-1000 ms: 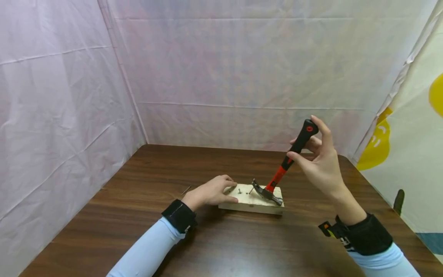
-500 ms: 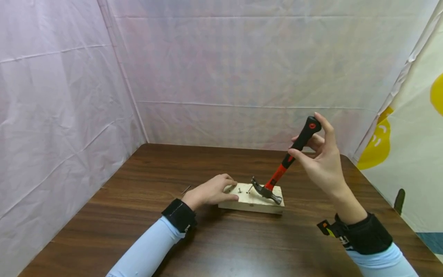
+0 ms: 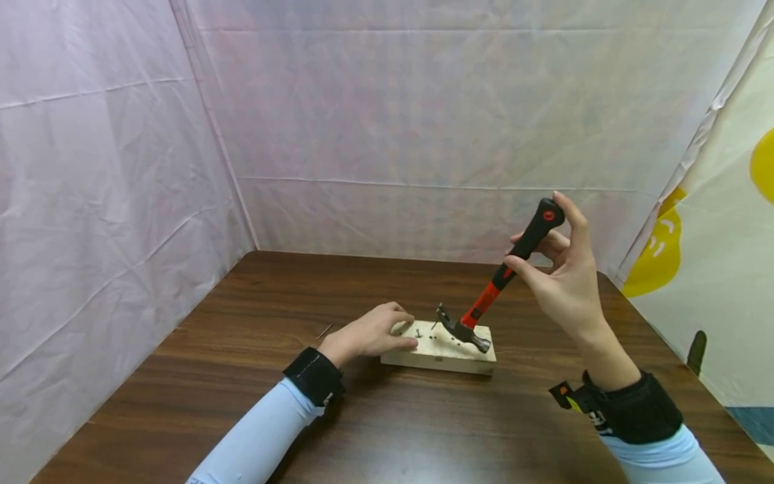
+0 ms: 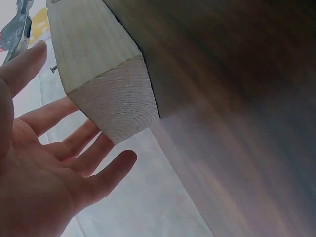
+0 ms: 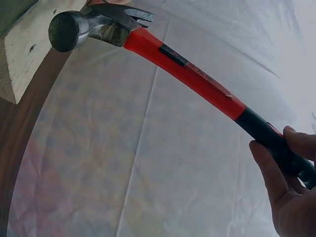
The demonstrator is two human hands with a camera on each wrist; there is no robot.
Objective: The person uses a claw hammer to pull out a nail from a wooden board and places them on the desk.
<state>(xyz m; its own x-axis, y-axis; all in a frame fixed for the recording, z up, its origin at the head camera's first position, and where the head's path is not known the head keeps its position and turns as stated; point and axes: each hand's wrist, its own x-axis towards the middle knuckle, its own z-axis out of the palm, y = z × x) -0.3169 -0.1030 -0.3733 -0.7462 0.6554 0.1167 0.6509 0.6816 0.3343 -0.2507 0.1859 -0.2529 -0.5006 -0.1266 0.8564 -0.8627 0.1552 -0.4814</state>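
A pale wooden block [image 3: 438, 364] lies on the table, with several small dark holes in its top. My left hand [image 3: 370, 334] holds its left end, thumb over the near edge and fingers along the far side. By that hand, a short nail [image 3: 418, 333] sticks up from the block. My right hand [image 3: 565, 286] pinches the black grip of a red-and-black claw hammer [image 3: 480, 304] between thumb and fingers. The hammer slants down to the left, its steel head [image 5: 69, 32] close over the block. At the claw's tip a thin nail [image 3: 434, 325] shows, tilted.
Another loose nail [image 3: 325, 331] lies on the brown wooden table [image 3: 387, 430] left of my left hand. White cloth walls [image 3: 417, 134] enclose the table at the back and left. A printed yellow-figured sheet [image 3: 707, 282] hangs at the right.
My right hand and the hammer have risen slightly; the hammer head has lifted and shifted left, uncovering holes in the block. The tilted nail has moved up with the claw. My left hand stays put.
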